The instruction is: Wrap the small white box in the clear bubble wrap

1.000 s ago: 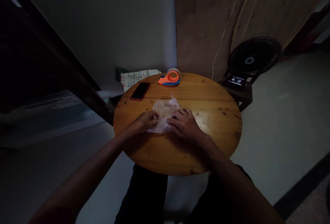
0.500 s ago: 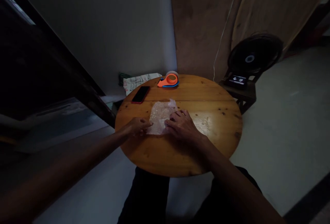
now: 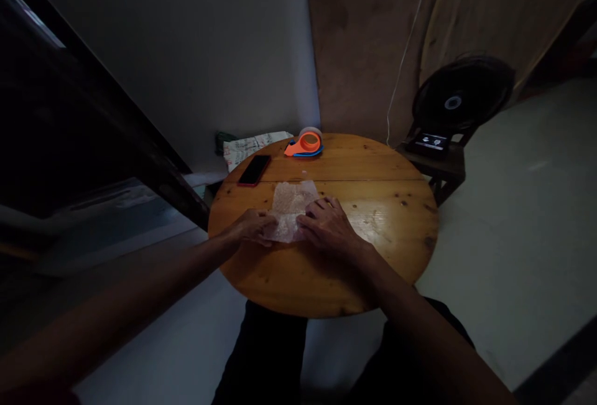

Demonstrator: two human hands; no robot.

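A translucent sheet of bubble wrap (image 3: 293, 196) lies on the round wooden table (image 3: 392, 212), its near part doubled over in a fold. My left hand (image 3: 255, 227) grips the fold's left end, the thumb and fingers closed on the plastic. On the right side of the sheet, my right hand (image 3: 330, 224) is closed with curled fingers on the edge of the wrap. Its fingertips are partly hidden. Whether anything lies inside the fold, I cannot tell.
An orange and blue tape dispenser (image 3: 305, 143) stands at the table's far edge. A phone (image 3: 254, 170) with a red rim lies at the far left. Beyond the table on the right, a chair (image 3: 450, 162) bears a dark fan (image 3: 459, 97) and a lit screen (image 3: 430, 141).
My left hand has shifted slightly right onto the wrap, and the near part now shows a straighter fold. The raised far corner lies flatter. My right hand has barely moved.
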